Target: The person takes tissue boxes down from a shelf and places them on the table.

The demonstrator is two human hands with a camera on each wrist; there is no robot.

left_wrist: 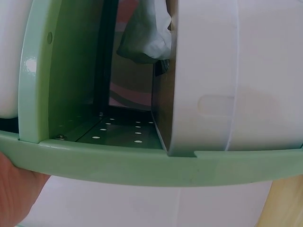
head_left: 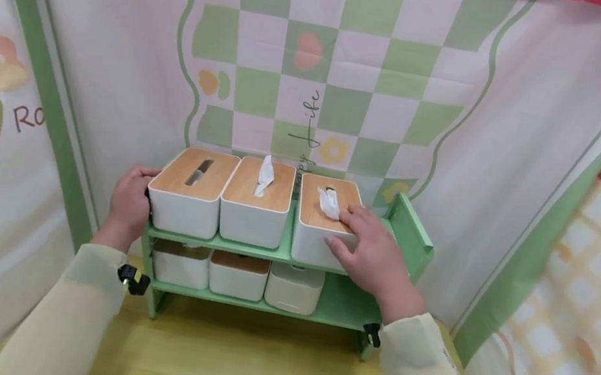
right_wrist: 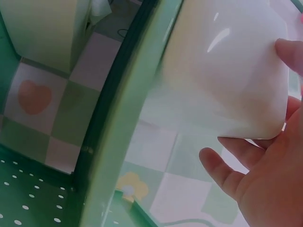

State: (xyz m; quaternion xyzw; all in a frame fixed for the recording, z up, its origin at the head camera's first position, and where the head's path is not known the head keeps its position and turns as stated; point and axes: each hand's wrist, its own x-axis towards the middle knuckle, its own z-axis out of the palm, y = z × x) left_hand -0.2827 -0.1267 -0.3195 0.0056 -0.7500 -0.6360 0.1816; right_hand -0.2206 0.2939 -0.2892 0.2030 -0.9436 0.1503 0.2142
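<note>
1. Between and below the left hand (head_left: 129, 203) and right hand (head_left: 376, 249) stands a green shelf (head_left: 344, 299).
2. Beside the left hand, whose grip I cannot tell, the left box (head_left: 184, 215) adjoins the middle box (head_left: 250, 225).
3. At the right hand, thumb and fingers grip the right box (head_left: 315, 245).
4. Near them, a white tissue (head_left: 327, 203) pokes up.

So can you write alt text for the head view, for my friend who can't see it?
A person's right hand holds the rightmost tissue box on top of a green shelf. The left hand is beside the leftmost box there. Another box sits between these, with three boxes below.
</note>
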